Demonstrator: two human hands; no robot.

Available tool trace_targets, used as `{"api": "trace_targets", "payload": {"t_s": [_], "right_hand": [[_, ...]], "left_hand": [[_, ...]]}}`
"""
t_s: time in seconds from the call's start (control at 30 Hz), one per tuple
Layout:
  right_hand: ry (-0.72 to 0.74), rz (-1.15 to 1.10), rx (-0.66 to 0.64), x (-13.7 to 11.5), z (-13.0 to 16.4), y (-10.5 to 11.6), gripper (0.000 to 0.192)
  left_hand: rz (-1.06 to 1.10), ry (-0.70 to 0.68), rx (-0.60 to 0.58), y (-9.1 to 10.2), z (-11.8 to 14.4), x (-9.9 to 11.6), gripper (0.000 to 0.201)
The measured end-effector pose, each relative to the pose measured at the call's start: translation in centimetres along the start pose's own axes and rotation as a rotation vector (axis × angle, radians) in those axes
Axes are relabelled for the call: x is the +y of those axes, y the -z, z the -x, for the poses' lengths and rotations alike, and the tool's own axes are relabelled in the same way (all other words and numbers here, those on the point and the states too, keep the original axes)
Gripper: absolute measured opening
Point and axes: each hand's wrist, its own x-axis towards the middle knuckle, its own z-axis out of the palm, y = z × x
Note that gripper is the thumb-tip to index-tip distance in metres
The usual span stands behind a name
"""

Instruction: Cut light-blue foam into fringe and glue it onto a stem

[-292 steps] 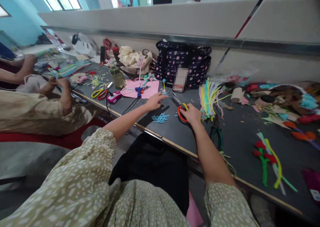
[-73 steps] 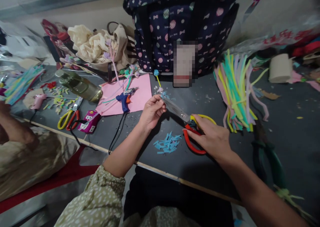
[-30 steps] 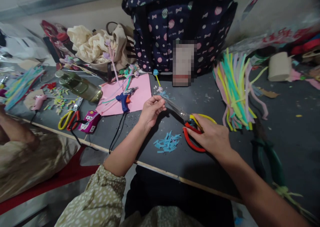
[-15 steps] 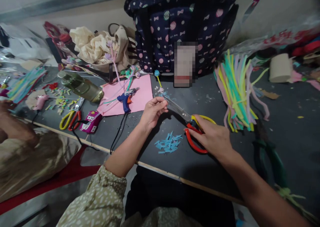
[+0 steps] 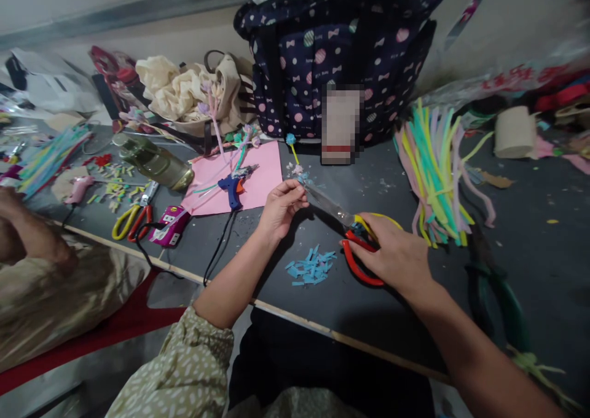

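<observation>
My right hand grips the red and yellow handles of a pair of scissors above the dark table. Its blades point up and left toward my left hand. The fingertips of my left hand pinch something small at the blade tips; what it is cannot be made out. A pile of short blue pipe-cleaner cuttings lies on the table just below both hands.
A dotted navy bag stands behind. A bundle of pastel pipe cleaners lies right, green pliers beyond it. Left are pink paper, a blue glue gun, a bottle, other scissors. Another person's arm is far left.
The view has moved close over the table since the oldest frame. In the last second both hands stay almost still, the scissors held at my left fingertips.
</observation>
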Motion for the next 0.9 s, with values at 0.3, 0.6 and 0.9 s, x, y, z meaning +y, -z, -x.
{"api": "trace_targets", "payload": {"t_s": [0.3, 0.6, 0.9], "right_hand": [[0.031, -0.009, 0.04, 0.3, 0.1, -0.19, 0.045], [0.067, -0.034, 0.048, 0.4, 0.04, -0.13, 0.045], [0.038, -0.083, 0.027, 0.59, 0.45, -0.59, 0.044]], "left_hand": [[-0.018, 0.026, -0.014, -0.19, 0.25, 0.0, 0.033], [-0.037, 0.001, -0.044, -0.05, 0.18, -0.14, 0.032], [-0.063, 0.003, -0.066, 0.29, 0.03, -0.48, 0.03]]}}
